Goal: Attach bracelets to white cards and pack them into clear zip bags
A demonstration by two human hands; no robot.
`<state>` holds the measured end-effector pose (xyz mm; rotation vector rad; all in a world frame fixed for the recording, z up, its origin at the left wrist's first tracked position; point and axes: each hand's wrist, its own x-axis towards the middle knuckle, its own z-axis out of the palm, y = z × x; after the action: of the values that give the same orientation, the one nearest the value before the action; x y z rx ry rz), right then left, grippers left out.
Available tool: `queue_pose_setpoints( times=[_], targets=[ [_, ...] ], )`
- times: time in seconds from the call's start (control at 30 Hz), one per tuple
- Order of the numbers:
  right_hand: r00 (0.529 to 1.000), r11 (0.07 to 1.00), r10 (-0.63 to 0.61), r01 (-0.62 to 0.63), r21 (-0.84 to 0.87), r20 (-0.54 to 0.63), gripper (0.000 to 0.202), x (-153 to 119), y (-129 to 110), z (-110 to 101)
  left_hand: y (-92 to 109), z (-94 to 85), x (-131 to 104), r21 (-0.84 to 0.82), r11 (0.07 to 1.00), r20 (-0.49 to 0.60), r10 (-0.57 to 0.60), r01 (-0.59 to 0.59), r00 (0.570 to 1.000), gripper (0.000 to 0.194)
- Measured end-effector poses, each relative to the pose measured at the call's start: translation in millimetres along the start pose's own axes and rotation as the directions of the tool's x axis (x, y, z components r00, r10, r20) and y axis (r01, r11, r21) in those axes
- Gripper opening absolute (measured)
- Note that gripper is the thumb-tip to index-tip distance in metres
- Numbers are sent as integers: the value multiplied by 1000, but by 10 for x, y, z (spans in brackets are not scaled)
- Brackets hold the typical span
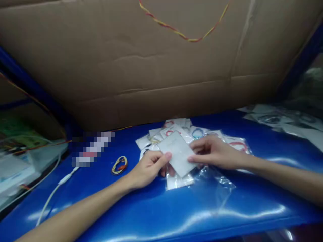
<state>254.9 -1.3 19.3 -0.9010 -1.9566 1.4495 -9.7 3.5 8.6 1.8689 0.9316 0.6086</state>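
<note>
Handling: the flat white square packet [178, 154] is judged light, thin and fairly stiff, perhaps slippery; best gripped by opposite edges.
Appearance: pale, corner turned near, face markings too blurred to be read.
Fingers: packet pinched at the lower left edge by the left hand [150, 169], at the right corner by the right hand [218, 153].
Location: held over the piled clear plastic bags [198, 132] on the glossy blue desk [146, 215].
</note>
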Motion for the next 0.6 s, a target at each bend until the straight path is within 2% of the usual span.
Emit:
queue_pose_setpoints(
  times=[0.1,0.2,0.3,0.5,0.6],
  targets=[
    [999,1000,-13,12,-21,-41,33,-2,-3,-3,-32,0,8,-59,998,-41,-11,8,999,64],
    [999,999,-32,30,-41,-42,31,-3,-13,-8,-75,4,36,-183,983,-107,-21,1,994,55],
    [999,1000,-27,27,-10,-37,31,-1,-3,-3,-90,12,54,-258,966,-125,-30,-3,992,46],
    [995,994,0,11,107,-100,62,-4,40,31,-54,11,34,-232,973,-12,13,-16,1000,42],
    [992,994,-30,42,103,-121,68,-11,23,42,-10,8,20,-202,979,45,27,-18,999,41]
  ],
)
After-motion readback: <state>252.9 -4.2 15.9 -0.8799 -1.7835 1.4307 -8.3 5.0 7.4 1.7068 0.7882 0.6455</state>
